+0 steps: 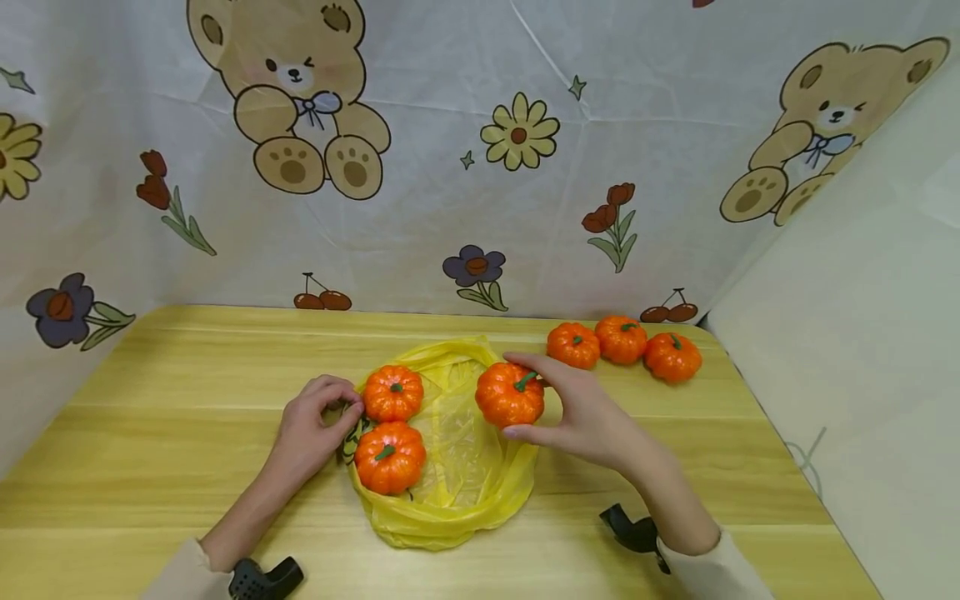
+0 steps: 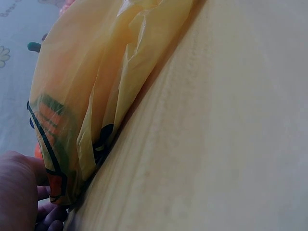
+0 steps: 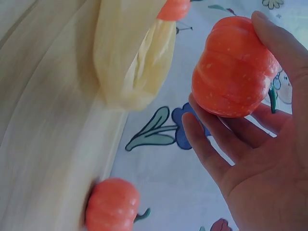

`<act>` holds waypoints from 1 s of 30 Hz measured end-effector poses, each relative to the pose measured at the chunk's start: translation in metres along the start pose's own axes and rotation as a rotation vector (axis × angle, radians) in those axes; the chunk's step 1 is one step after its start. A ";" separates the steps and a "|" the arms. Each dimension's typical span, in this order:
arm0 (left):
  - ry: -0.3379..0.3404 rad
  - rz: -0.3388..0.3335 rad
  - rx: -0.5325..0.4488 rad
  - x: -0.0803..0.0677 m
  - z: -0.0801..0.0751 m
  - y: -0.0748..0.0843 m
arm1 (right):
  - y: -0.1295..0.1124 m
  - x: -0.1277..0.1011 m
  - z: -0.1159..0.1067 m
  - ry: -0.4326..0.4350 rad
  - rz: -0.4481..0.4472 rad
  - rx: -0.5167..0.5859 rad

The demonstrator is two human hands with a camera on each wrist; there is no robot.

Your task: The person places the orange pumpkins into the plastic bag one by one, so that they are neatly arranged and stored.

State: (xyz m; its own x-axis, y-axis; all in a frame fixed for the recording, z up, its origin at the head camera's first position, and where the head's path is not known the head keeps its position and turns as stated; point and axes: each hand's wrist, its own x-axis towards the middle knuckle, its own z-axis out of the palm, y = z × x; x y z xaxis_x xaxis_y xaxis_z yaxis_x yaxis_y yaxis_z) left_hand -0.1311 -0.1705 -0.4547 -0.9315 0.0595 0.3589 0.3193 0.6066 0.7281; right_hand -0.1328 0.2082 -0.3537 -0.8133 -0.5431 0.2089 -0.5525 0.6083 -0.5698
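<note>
A yellow plastic bag (image 1: 457, 475) lies spread wide on the table, its rim rolled outward. Two small orange pumpkins, an upper one (image 1: 393, 393) and a lower one (image 1: 390, 457), sit in its left side. My left hand (image 1: 317, 421) pinches the bag's left edge between thumb and fingers; the left wrist view shows the bag's printed side (image 2: 62, 139) at the fingertips. Over the bag's right side, my right hand (image 1: 581, 408) holds another pumpkin (image 1: 508, 395) between thumb and fingers, its green stem toward the palm. The right wrist view shows this pumpkin (image 3: 233, 67) above the tabletop.
Three more pumpkins stand in a row at the table's back right: a left one (image 1: 573, 345), a middle one (image 1: 621, 339) and a right one (image 1: 672, 357). Behind the wooden table (image 1: 225, 358) hangs a cloth (image 1: 420, 150) printed with bears and flowers.
</note>
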 end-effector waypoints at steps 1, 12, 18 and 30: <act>0.000 0.000 -0.001 0.000 0.000 0.000 | -0.002 0.001 0.001 -0.008 -0.002 0.006; 0.000 0.002 -0.013 0.000 -0.001 -0.003 | -0.025 0.016 0.021 -0.108 -0.048 0.009; -0.001 0.005 -0.007 0.000 0.000 -0.003 | -0.034 0.018 0.029 -0.168 -0.057 0.034; -0.001 0.010 -0.006 0.001 -0.001 0.000 | -0.038 0.017 0.042 -0.279 -0.035 0.011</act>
State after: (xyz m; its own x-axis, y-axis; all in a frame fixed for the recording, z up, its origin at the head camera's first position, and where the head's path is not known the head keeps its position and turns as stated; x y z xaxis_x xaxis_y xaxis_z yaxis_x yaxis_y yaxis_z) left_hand -0.1319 -0.1709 -0.4541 -0.9285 0.0667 0.3653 0.3295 0.6012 0.7280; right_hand -0.1179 0.1517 -0.3619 -0.7115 -0.7027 0.0029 -0.5762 0.5810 -0.5748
